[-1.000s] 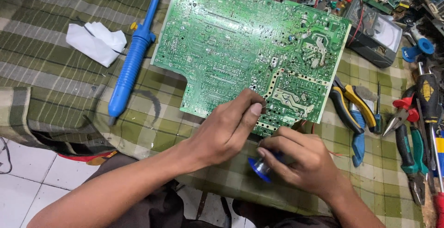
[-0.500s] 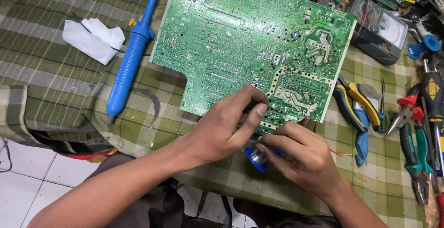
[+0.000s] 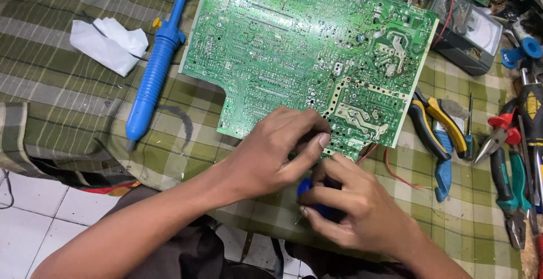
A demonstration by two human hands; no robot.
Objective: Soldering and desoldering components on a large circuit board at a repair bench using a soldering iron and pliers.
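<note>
A large green circuit board (image 3: pixel 300 53) lies solder side up on a green checked cloth (image 3: pixel 68 109). My left hand (image 3: pixel 277 149) rests at the board's near edge, fingers curled and pinched together; what it pinches is hidden. Just below it, my right hand (image 3: pixel 356 211) is closed around a small blue spool (image 3: pixel 305 191), with a thin wire end sticking out at its lower left. The two hands touch each other near the board's edge.
A blue desoldering pump (image 3: pixel 155 72) and a crumpled white tissue (image 3: pixel 110 44) lie to the left. Yellow-handled pliers (image 3: pixel 438 123), red- and green-handled pliers (image 3: pixel 506 166) and a meter (image 3: pixel 472 33) lie to the right. A red wire (image 3: pixel 396 171) trails from the board. White floor tiles (image 3: pixel 39 228) show below.
The camera has drifted, so the board sits lower in view. My right hand has turned over the blue spool, covering more of it. My left hand stays at the board's edge.
</note>
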